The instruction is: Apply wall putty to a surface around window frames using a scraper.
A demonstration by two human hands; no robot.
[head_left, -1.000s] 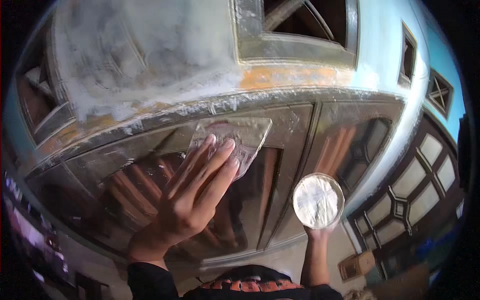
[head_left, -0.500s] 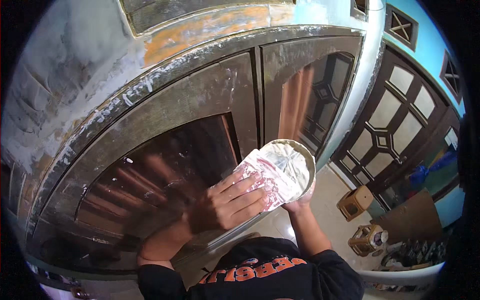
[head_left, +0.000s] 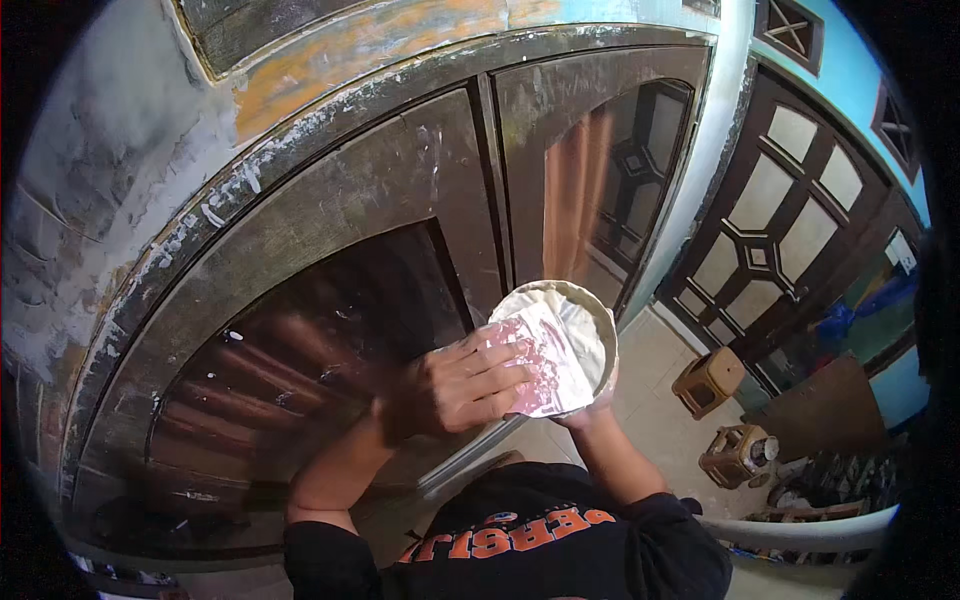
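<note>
- While the left hand [head_left: 465, 388] grasps a flat pinkish scraper [head_left: 541, 368], its fingers laid over the upper face, the right hand [head_left: 594, 412] holds up a round tub [head_left: 613, 342] from below (most of that hand is hidden behind the tub).
- The tub is just off the middle of the view, toward 4 o'clock, with its mouth facing the camera and creamy white paste [head_left: 587, 328] showing inside.
- The scraper overlaps the tub's 8 o'clock side, white smears on its face; whether it dips into the contents, I cannot tell.
- At 9 o'clock from the tub, a dark arched pane [head_left: 300, 345] shows reddish-brown folds.
- At 11 o'clock, an orange patch [head_left: 330, 70] runs along the wall above a dark wooden frame [head_left: 290, 235].
- At 2 o'clock stands a brown door [head_left: 757, 257] with pale panels.
- Toward 4 o'clock, a brown stool [head_left: 708, 382] stands on the floor [head_left: 650, 388].
- At 6 o'clock is a black shirt [head_left: 580, 500] with orange lettering.
</note>
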